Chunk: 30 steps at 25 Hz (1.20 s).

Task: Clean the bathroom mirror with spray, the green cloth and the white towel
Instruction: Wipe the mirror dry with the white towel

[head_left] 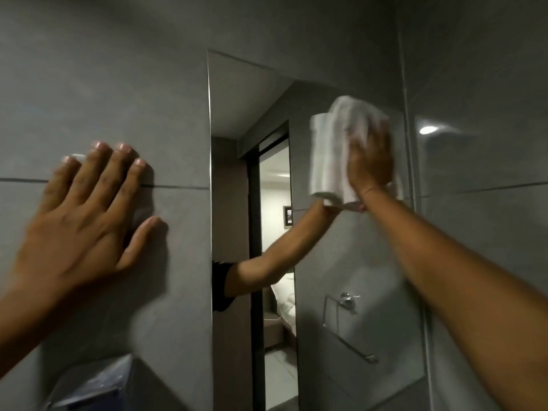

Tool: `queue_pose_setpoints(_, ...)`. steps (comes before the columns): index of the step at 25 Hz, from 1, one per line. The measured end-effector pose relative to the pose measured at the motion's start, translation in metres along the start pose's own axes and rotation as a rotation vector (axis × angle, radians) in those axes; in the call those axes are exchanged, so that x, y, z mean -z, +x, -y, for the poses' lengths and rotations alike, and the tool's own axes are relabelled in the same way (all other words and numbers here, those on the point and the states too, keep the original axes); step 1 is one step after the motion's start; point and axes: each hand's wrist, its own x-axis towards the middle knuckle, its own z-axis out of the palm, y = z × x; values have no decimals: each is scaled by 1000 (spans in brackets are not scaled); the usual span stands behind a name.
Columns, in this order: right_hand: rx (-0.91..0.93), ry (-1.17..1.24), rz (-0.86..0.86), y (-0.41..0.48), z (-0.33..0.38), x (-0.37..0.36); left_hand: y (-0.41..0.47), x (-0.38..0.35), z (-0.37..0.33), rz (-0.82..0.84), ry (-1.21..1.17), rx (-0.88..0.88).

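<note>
white terry towel [335, 149], bunched into a thick wad, is what my right hand [370, 161] presses flat against the tall frameless wall mirror [350, 247], high up near its top right corner. that hand is blurred, so i cannot tell exactly how the fingers sit, only that they clamp the wad against the glass. my left hand [80, 212] is spread wide with the palm braced on the grey tiled wall [103, 84] just beside the mirror's left edge, holding nothing.

what could go wrong: the wad looks loosely folded, with a tail hanging below my wrist, and i think it could slip out or unroll if i sweep fast. i am reaching high and leaning on smooth tile, so a slide of the bracing palm could throw me off balance. pushing hard near an unframed edge could also catch the towel on it, and skipped patches could leave streaks.

the glass looks mostly clear, reflecting a doorway, my arm and a chrome holder; i cannot make out streaks or spray. neither the green cloth nor the spray bottle is in view.
</note>
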Motion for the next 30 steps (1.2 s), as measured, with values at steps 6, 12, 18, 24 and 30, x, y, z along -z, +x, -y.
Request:
queue_pose_setpoints(6, 25, 20, 175, -134, -82, 33, 1, 1, -1, 29, -46, 12)
queue_pose_setpoints(12, -459, -23, 23, -254, -46, 25, 1, 7, -5, 41, -31, 28)
queue_pose_setpoints(18, 348, -125, 278, -247, 85, 13, 1, -11, 2, 57, -49, 33)
queue_pose_setpoints(24, 702, -179, 160, -97, 136, -28, 3, -3, 1, 40, -91, 34)
queue_pose_setpoints(30, 102, -72, 109, 14, -3, 2, 1, 7, -4, 61, -18, 36)
